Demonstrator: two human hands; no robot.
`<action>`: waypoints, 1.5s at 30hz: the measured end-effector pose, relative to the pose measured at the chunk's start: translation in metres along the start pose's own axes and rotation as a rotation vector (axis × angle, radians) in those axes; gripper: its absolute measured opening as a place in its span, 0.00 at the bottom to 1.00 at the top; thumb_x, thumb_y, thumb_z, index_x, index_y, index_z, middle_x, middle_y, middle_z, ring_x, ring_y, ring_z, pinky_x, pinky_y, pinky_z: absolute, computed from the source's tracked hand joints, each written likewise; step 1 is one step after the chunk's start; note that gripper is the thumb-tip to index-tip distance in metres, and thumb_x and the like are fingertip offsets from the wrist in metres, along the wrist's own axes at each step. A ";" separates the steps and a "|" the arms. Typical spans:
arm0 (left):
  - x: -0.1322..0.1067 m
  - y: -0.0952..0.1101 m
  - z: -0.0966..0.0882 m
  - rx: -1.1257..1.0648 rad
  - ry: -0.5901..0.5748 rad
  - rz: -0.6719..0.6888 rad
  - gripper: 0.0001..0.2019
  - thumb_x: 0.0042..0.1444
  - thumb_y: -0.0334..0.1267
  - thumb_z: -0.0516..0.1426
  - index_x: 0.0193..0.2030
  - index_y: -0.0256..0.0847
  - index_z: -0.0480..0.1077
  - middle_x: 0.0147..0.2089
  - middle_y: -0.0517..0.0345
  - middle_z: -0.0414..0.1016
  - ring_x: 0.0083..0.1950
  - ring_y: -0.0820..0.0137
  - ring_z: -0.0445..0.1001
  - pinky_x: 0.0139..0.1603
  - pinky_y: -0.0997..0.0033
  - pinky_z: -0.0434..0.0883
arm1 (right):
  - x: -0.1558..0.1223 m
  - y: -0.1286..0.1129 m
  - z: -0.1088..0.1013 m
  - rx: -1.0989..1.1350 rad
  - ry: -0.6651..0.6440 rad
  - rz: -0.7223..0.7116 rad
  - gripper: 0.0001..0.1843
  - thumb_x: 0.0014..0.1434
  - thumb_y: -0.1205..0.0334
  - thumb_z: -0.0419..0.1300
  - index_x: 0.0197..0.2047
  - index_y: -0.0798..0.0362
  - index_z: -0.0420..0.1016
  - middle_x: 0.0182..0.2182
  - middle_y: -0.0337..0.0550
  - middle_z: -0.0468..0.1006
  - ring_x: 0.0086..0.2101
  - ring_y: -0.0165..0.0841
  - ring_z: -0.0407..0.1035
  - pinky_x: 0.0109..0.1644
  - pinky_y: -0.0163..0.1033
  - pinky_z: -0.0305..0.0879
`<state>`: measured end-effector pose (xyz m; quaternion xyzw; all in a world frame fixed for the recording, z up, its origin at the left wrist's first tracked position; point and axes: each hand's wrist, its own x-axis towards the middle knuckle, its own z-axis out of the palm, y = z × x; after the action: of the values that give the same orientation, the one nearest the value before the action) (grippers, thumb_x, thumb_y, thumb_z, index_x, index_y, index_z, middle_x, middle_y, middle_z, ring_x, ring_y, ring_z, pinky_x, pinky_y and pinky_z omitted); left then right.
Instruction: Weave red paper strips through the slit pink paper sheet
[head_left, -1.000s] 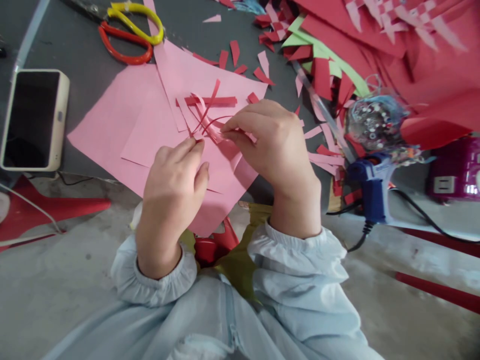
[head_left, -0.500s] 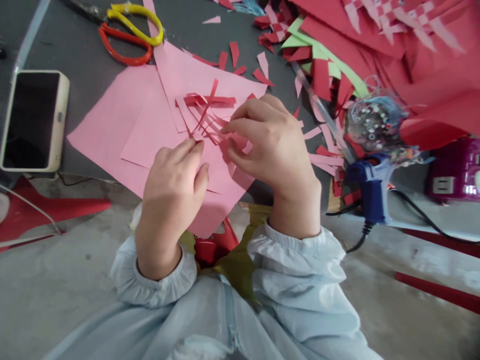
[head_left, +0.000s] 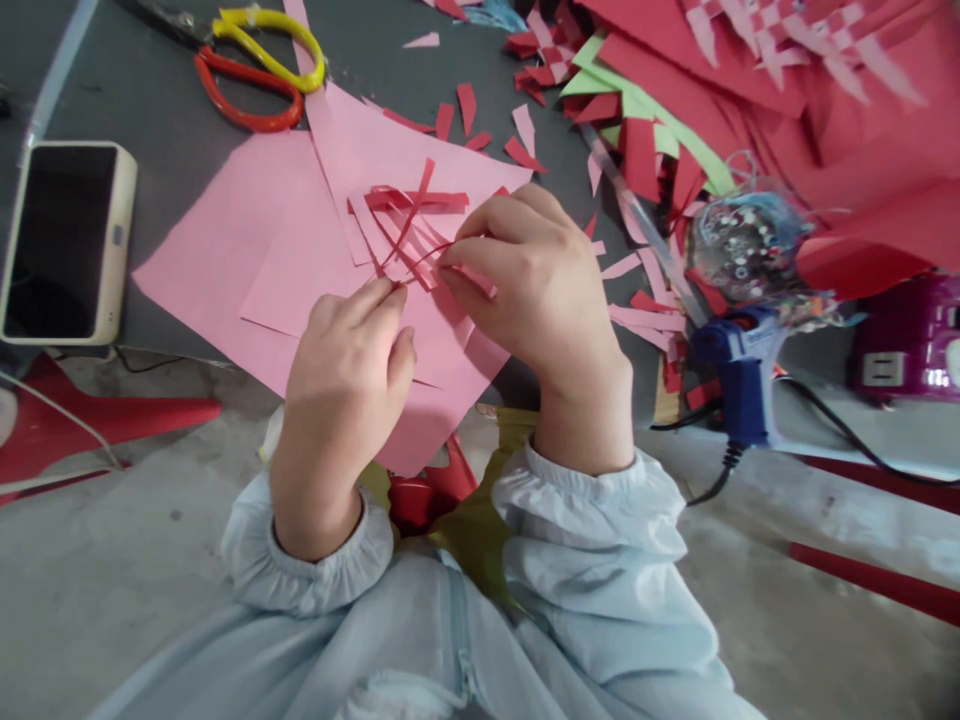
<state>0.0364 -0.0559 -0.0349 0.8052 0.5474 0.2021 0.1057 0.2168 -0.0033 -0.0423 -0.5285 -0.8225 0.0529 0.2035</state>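
Pink paper sheets (head_left: 202,230) lie overlapping, with thin red and pink paper strips (head_left: 420,205) crossing each other on top. My left hand (head_left: 345,360) rests palm down at the near side of the strips. Its fingertips press together on the strips' near ends, and the thumb sits a little apart. My right hand (head_left: 532,280) pinches a thin red paper strip (head_left: 431,252) between thumb and forefinger. That strip bows toward my left fingertips. The tips of the left fingers partly hide where the strips meet.
Scissors (head_left: 262,70) with yellow and red handles lie at the upper left, above a phone (head_left: 60,240). Paper scraps (head_left: 525,130) are scattered to the right. A blue glue gun (head_left: 742,370) with its cable lies beyond them, near red sheets (head_left: 825,160) and a purple object (head_left: 911,340).
The right thumb and forefinger have closed together on a thin red strip, which now curves between the hands. My left hand has stayed in place.
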 end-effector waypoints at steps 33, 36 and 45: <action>0.002 0.000 0.004 0.040 0.006 -0.020 0.16 0.66 0.33 0.52 0.59 0.36 0.70 0.63 0.46 0.73 0.59 0.54 0.71 0.61 0.51 0.67 | -0.001 0.002 0.004 -0.062 0.056 -0.080 0.13 0.65 0.66 0.54 0.34 0.46 0.79 0.38 0.45 0.78 0.41 0.41 0.68 0.42 0.48 0.67; 0.002 0.001 0.005 0.074 0.003 -0.016 0.16 0.66 0.34 0.53 0.58 0.33 0.70 0.60 0.44 0.75 0.54 0.55 0.71 0.58 0.53 0.69 | -0.001 0.003 0.006 -0.073 0.092 -0.093 0.13 0.66 0.65 0.54 0.33 0.46 0.79 0.36 0.44 0.78 0.39 0.38 0.67 0.40 0.45 0.66; 0.000 0.002 0.004 0.066 -0.012 -0.058 0.14 0.61 0.26 0.51 0.53 0.34 0.68 0.45 0.45 0.77 0.47 0.60 0.71 0.46 0.62 0.73 | 0.001 0.001 0.004 -0.065 0.046 -0.049 0.13 0.65 0.66 0.54 0.34 0.50 0.79 0.37 0.45 0.78 0.39 0.38 0.65 0.41 0.46 0.64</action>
<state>0.0400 -0.0562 -0.0371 0.7931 0.5764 0.1760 0.0884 0.2153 -0.0019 -0.0463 -0.5156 -0.8316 0.0092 0.2062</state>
